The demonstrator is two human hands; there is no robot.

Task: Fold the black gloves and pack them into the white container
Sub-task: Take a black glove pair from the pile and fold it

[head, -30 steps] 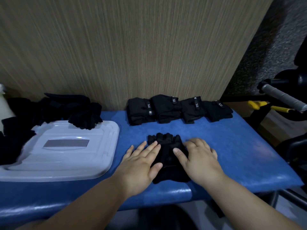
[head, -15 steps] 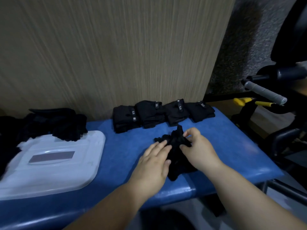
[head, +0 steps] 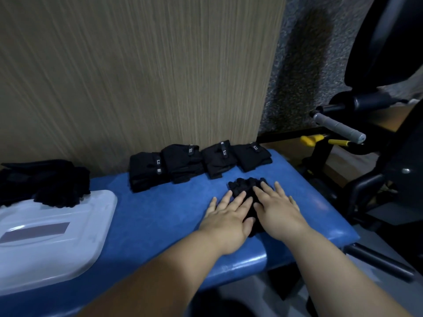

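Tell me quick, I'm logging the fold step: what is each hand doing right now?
Left hand: open, flat on the black glove.
Right hand: open, flat on the same glove.

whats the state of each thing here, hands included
front glove: pressed flat on bench
left hand: open, flat on front glove
right hand: open, flat on front glove
four gloves at back: folded, in a row
glove pile: unfolded, heaped
white container: lid on

Each of the four folded black fabric gloves (head: 183, 164) lined up along the wood-grain wall (head: 137, 76) carries a small black tab (head: 224, 152) with white characters, turned sideways; they look like "5.11", though they are too small to read surely
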